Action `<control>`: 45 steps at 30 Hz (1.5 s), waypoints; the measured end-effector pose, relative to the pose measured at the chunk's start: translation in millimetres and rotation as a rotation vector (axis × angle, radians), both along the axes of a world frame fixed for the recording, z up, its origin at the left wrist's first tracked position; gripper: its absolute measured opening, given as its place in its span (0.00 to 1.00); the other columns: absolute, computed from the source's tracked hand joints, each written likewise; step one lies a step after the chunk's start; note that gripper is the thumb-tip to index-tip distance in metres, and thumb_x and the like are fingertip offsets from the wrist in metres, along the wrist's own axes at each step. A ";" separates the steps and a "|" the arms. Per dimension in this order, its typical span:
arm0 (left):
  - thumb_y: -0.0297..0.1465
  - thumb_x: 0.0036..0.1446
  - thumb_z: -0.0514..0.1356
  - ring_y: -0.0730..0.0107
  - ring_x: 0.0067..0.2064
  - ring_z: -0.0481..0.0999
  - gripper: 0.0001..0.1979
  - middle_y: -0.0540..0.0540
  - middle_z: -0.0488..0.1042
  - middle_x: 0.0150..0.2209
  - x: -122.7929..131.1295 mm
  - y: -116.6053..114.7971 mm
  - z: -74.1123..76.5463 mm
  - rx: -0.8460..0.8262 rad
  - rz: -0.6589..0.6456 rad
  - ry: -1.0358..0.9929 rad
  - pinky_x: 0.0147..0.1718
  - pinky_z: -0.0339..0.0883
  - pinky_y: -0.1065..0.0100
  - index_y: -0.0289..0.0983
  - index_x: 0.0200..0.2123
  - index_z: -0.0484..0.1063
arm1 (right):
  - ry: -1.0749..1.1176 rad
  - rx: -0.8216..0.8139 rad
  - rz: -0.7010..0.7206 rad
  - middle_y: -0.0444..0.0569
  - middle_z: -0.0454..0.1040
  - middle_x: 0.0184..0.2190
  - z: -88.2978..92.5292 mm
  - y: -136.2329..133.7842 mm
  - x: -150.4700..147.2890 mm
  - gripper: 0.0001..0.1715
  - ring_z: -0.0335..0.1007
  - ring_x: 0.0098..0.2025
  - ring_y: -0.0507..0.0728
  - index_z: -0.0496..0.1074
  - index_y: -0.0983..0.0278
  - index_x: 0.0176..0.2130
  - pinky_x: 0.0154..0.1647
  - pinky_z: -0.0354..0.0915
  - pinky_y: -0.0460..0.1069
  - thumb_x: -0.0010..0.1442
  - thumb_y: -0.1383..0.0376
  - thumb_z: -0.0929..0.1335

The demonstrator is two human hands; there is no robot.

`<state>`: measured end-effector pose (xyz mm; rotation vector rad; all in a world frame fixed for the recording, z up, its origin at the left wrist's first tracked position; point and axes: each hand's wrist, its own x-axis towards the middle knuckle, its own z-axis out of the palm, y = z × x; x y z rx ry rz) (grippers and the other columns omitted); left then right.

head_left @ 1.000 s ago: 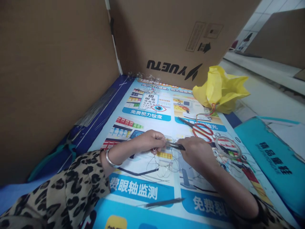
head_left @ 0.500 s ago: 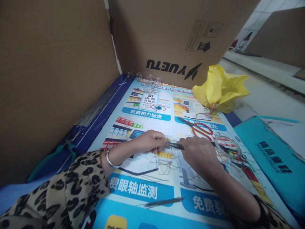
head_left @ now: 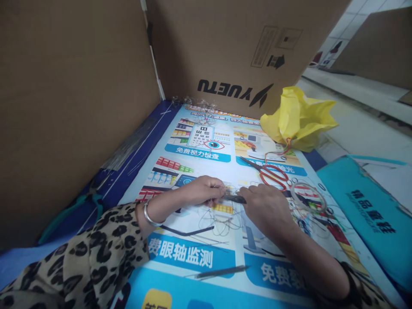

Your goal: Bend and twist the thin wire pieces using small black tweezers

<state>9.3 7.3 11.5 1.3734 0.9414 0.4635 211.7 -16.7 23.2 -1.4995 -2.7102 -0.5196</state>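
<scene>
My left hand (head_left: 209,190) is closed in a pinch on a tangle of thin wire (head_left: 222,221), whose loops hang below the fingers over the printed sheet. From the right, my right hand (head_left: 265,208) wraps around a dark metal tool that looks like pliers (head_left: 234,198). Its narrow tip reaches the wire at my left fingertips; the handles are hidden in my palm. Just beyond my right hand lie scissors with red handles (head_left: 273,177). A coil of clear tubing or wire (head_left: 308,196) rests to its right.
Cardboard walls (head_left: 231,47) stand behind and at left. Teal-handled pliers (head_left: 92,196) lie by the left wall. A crumpled yellow bag (head_left: 296,120) sits at back right, near a turquoise box (head_left: 363,214). A bundle of dark thin rods (head_left: 222,272) lies in front. Wire pieces (head_left: 206,107) lie at the back.
My right hand and the tool have shifted slightly left, nearer my left fingers, and the tool has turned a little. My left hand keeps its pinch in nearly the same place.
</scene>
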 end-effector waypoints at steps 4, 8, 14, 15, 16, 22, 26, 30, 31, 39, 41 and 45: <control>0.36 0.53 0.55 0.82 0.19 0.63 0.10 0.52 0.66 0.23 -0.3 0.3 -0.5 0.005 0.014 -0.010 0.17 0.54 0.78 0.34 0.29 0.67 | 0.007 0.088 -0.003 0.49 0.70 0.23 2.7 3.0 3.2 0.12 0.60 0.28 0.56 0.72 0.63 0.29 0.31 0.44 0.51 0.55 0.71 0.61; 0.36 0.53 0.54 0.81 0.19 0.62 0.10 0.53 0.64 0.21 -0.2 -0.5 -1.2 0.065 -0.014 -0.001 0.17 0.54 0.78 0.35 0.28 0.67 | 0.039 0.199 0.071 0.48 0.69 0.23 10.3 3.7 5.7 0.13 0.59 0.30 0.56 0.73 0.62 0.30 0.33 0.46 0.52 0.56 0.71 0.60; 0.36 0.53 0.54 0.81 0.18 0.60 0.11 0.54 0.62 0.18 -0.3 -1.7 -1.7 0.114 -0.027 0.021 0.17 0.52 0.77 0.35 0.29 0.69 | 0.192 0.200 0.085 0.49 0.71 0.26 15.9 7.5 13.1 0.12 0.62 0.33 0.57 0.75 0.63 0.34 0.36 0.51 0.51 0.55 0.67 0.62; 0.37 0.54 0.54 0.81 0.18 0.59 0.11 0.55 0.62 0.17 -0.3 -1.8 -1.8 0.120 -0.026 0.038 0.16 0.51 0.78 0.35 0.29 0.69 | 0.225 0.131 0.078 0.49 0.72 0.27 14.7 9.0 13.9 0.12 0.63 0.33 0.57 0.75 0.63 0.34 0.37 0.52 0.51 0.54 0.67 0.62; 0.38 0.54 0.54 0.81 0.17 0.59 0.12 0.55 0.61 0.16 -0.3 -1.8 -1.9 0.123 -0.022 0.048 0.16 0.50 0.78 0.35 0.29 0.69 | 0.265 0.035 0.081 0.49 0.73 0.28 13.3 10.3 14.1 0.12 0.64 0.34 0.56 0.75 0.63 0.35 0.37 0.53 0.50 0.54 0.67 0.62; 0.39 0.54 0.54 0.82 0.16 0.57 0.13 0.55 0.60 0.15 0.9 -2.5 -2.8 0.117 0.005 0.047 0.15 0.49 0.78 0.35 0.26 0.66 | 0.518 -0.417 0.112 0.45 0.73 0.30 10.0 10.5 5.9 0.15 0.65 0.34 0.52 0.73 0.60 0.40 0.35 0.57 0.45 0.55 0.68 0.61; 0.38 0.54 0.54 0.81 0.16 0.58 0.13 0.55 0.60 0.14 1.7 -3.1 -3.9 0.130 0.009 0.055 0.15 0.49 0.77 0.35 0.25 0.65 | 0.505 -0.401 0.127 0.45 0.69 0.24 8.5 8.5 2.4 0.11 0.62 0.30 0.52 0.72 0.63 0.30 0.32 0.54 0.46 0.55 0.67 0.61; 0.39 0.54 0.53 0.81 0.16 0.59 0.14 0.55 0.61 0.14 2.4 -3.5 -6.3 0.163 0.035 0.065 0.16 0.50 0.77 0.36 0.24 0.64 | 0.519 -0.358 0.126 0.44 0.67 0.22 3.6 8.9 2.8 0.12 0.60 0.29 0.51 0.69 0.64 0.24 0.32 0.53 0.45 0.56 0.66 0.61; 0.40 0.54 0.53 0.81 0.16 0.59 0.14 0.55 0.61 0.14 2.4 -3.5 -6.9 0.171 0.035 0.070 0.16 0.50 0.77 0.36 0.24 0.65 | 0.531 -0.354 0.120 0.44 0.67 0.22 2.4 9.0 3.0 0.11 0.61 0.29 0.51 0.69 0.64 0.24 0.32 0.53 0.45 0.56 0.66 0.62; 0.39 0.53 0.54 0.81 0.16 0.57 0.13 0.55 0.60 0.14 2.3 -5.0 -3.5 0.180 0.014 0.065 0.16 0.49 0.77 0.35 0.24 0.66 | 0.635 -0.358 0.091 0.43 0.69 0.23 2.4 6.5 1.0 0.06 0.63 0.30 0.51 0.69 0.62 0.27 0.33 0.54 0.45 0.52 0.67 0.63; 0.38 0.53 0.55 0.82 0.16 0.57 0.13 0.56 0.59 0.14 2.9 -5.3 -1.9 0.162 0.014 0.051 0.16 0.49 0.77 0.35 0.23 0.65 | 0.640 -0.376 0.096 0.43 0.68 0.22 4.5 6.2 -0.2 0.07 0.62 0.29 0.51 0.68 0.63 0.24 0.32 0.54 0.45 0.52 0.68 0.63; 0.39 0.52 0.55 0.81 0.16 0.59 0.13 0.55 0.60 0.15 5.5 -6.3 -2.0 0.122 0.050 0.064 0.15 0.50 0.77 0.35 0.23 0.63 | 0.653 -0.356 0.075 0.43 0.67 0.21 3.3 6.1 -0.3 0.09 0.61 0.28 0.51 0.66 0.63 0.22 0.31 0.54 0.45 0.52 0.68 0.62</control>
